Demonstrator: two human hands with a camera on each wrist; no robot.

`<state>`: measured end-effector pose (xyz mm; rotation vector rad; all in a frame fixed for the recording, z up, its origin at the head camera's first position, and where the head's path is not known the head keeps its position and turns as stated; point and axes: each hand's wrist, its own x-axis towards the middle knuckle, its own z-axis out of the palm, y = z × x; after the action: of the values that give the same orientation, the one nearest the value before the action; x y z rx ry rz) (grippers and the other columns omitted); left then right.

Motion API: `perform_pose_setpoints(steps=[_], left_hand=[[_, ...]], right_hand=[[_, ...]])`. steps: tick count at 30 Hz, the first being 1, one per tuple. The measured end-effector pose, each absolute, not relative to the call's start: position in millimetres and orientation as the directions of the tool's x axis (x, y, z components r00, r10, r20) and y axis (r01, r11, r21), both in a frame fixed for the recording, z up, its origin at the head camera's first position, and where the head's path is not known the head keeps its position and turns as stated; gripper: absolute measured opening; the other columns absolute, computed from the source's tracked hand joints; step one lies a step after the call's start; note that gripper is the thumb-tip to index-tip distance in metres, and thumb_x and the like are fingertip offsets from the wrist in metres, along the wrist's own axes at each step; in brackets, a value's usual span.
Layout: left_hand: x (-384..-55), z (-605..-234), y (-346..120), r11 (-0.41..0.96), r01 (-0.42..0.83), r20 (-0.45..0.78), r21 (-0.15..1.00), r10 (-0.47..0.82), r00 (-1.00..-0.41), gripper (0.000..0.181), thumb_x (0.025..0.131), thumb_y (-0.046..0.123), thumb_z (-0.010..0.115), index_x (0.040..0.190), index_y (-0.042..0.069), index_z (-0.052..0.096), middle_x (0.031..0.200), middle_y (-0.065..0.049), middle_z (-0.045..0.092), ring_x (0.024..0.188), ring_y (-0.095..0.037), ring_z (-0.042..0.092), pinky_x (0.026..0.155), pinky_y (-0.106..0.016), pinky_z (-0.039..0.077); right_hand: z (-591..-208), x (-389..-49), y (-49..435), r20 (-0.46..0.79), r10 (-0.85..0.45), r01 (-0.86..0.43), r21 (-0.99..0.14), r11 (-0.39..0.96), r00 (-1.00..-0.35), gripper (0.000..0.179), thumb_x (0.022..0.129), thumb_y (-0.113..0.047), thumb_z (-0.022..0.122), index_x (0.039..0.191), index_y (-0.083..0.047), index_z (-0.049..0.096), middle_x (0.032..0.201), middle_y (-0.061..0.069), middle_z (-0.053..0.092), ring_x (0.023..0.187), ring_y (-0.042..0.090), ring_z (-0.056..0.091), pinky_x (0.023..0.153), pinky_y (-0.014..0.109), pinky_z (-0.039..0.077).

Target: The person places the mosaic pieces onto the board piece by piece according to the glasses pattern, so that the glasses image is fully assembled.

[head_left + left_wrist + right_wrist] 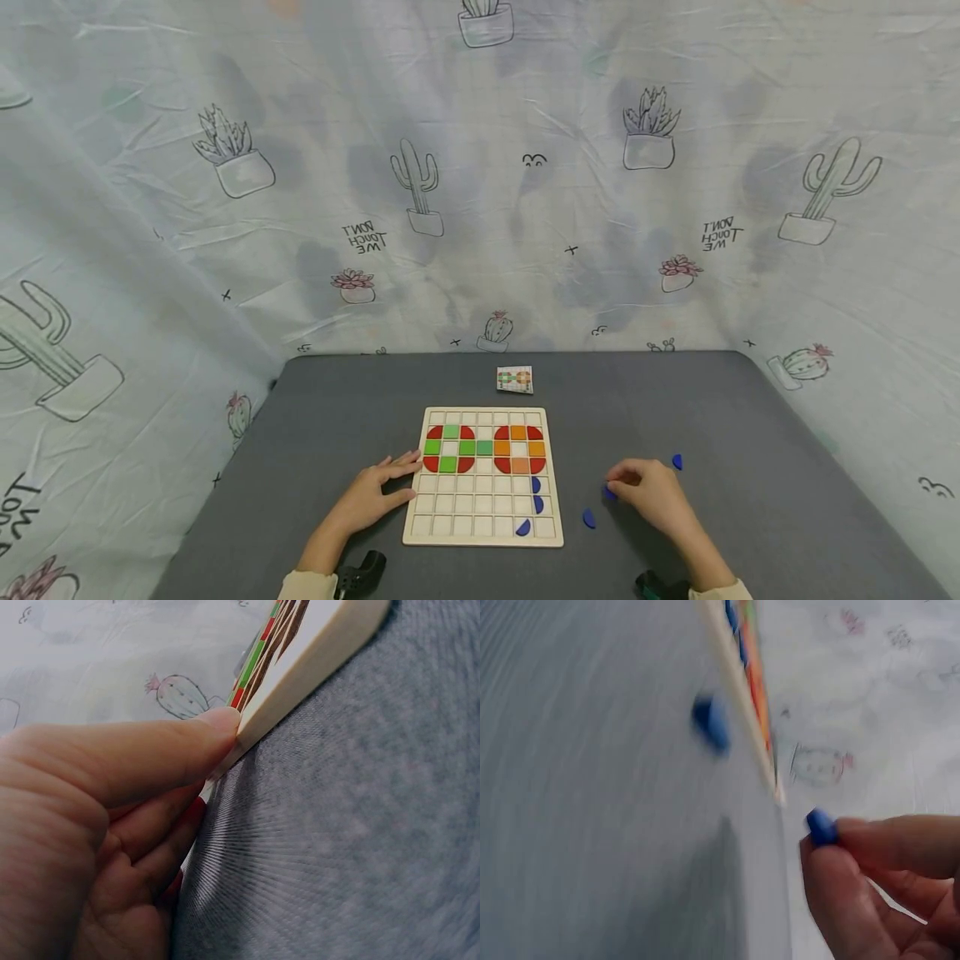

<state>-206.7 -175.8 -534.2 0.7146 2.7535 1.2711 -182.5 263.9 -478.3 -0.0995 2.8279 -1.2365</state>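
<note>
My right hand [651, 493] pinches a small blue piece [822, 828] between thumb and forefinger, over the table right of the wooden grid board [448, 504]. With straight fingers and thumb, my left hand [365, 498] touches the board's left edge. Red quarter-round pieces with green and orange squares form two rings in the upper rows, joined by a teal-green square [484, 448]. Down the board's right side lie a blue half-round piece [536, 485], another just below it and a third, tilted, in the bottom row. Loose blue pieces [588, 519] lie on the table near my right hand.
Behind the board a small pattern card [514, 379] lies on the grey table [337, 400]. Another blue piece [677, 462] is farther right, beyond my right hand. A patterned cloth [480, 200] hangs round the back and sides. Dark straps with devices sit at both wrists.
</note>
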Motion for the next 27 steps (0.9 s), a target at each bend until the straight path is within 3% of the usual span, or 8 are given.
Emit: perform_pose_setpoints(steps=[4, 8, 21, 27], left_hand=[[-206.6, -533.3, -176.2, 0.561, 0.378, 0.146, 0.736, 0.414, -0.898, 0.049, 0.087, 0.033, 0.067, 0.129, 0.007, 0.061, 0.143, -0.009, 0.047, 0.133, -0.033, 0.041, 0.114, -0.054, 0.023], [-206.1, -532.4, -176.3, 0.560, 0.372, 0.141, 0.741, 0.412, -0.900, 0.049, 0.087, 0.033, 0.067, 0.128, 0.007, 0.061, 0.143, -0.008, 0.048, 0.133, -0.032, 0.042, 0.114, -0.053, 0.023], [-207.9, -534.3, -175.5, 0.547, 0.368, 0.134, 0.752, 0.419, -0.898, 0.048, 0.087, 0.032, 0.067, 0.128, 0.007, 0.061, 0.143, -0.009, 0.048, 0.133, -0.032, 0.041, 0.113, -0.054, 0.022], [-207.5, -532.2, -176.3, 0.545, 0.366, 0.135, 0.755, 0.417, -0.899, 0.047, 0.087, 0.031, 0.067, 0.127, 0.007, 0.062, 0.142, -0.009, 0.049, 0.133, -0.033, 0.042, 0.113, -0.055, 0.022]], right_hand=[[-476.0, -186.6, 245.1, -0.096, -0.155, 0.019, -0.901, 0.434, -0.983, 0.017, 0.084, -0.008, 0.070, 0.093, 0.007, 0.068, 0.084, 0.010, 0.070, 0.073, 0.015, 0.066, 0.065, 0.031, 0.061], [-476.3, -193.0, 216.3, -0.124, -0.202, 0.060, -0.953, 0.297, -0.971, 0.020, 0.086, -0.006, 0.068, 0.097, 0.010, 0.066, 0.088, 0.011, 0.069, 0.077, 0.016, 0.066, 0.071, 0.035, 0.062], [-479.5, -204.1, 97.0, -0.071, -0.304, 0.019, -0.985, 0.171, -0.950, 0.013, 0.086, -0.003, 0.067, 0.092, 0.009, 0.066, 0.080, 0.009, 0.064, 0.071, 0.015, 0.067, 0.070, 0.032, 0.062], [-488.3, -208.9, 53.6, -0.057, -0.287, -0.015, -0.970, 0.243, -0.956, 0.007, 0.085, -0.003, 0.067, 0.086, 0.004, 0.067, 0.073, 0.006, 0.062, 0.064, 0.015, 0.065, 0.062, 0.027, 0.061]])
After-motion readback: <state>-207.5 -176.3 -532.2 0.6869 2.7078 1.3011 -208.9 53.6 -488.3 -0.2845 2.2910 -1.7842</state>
